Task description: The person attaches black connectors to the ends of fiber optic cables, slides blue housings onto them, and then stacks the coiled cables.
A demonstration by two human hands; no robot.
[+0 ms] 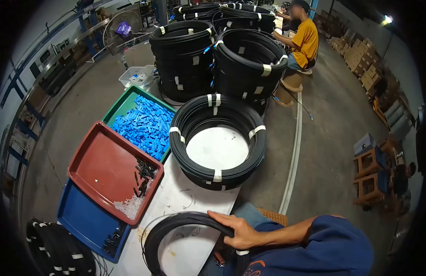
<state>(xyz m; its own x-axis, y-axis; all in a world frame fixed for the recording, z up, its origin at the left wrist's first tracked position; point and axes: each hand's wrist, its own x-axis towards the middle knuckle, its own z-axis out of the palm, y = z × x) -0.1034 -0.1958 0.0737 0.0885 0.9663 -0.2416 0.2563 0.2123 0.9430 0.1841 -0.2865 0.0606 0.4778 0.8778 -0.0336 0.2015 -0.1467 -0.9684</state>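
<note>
Fingers [222, 220] first: those of the right hand [243, 233] are closed on the near coil [180, 218], clamping its right side, thumb bent in on the inner edge. The left hand is out of view, so I can't tell how its fingers are. The near coil stands out black, its left part over the white table [213, 202], its right side against the blue shirt [323, 248]. Down to the left, more coils [61, 253], banded in white tape. Next to them, the blue tray [82, 218], black bits [112, 241] in one corner. Overlapping it, the red tray [107, 161], with black parts [145, 175] and clear bits [129, 208] at its right side. Beyond that, the green tray [123, 102], heaped with blue clips [146, 126]; just right of it, a taped stack [217, 177] on the table. Farther out, taller stacks [185, 69] and, to their left, a clear bin [126, 79]. And past the stacks on the right, a seated person [306, 41] in an orange shirt
</note>
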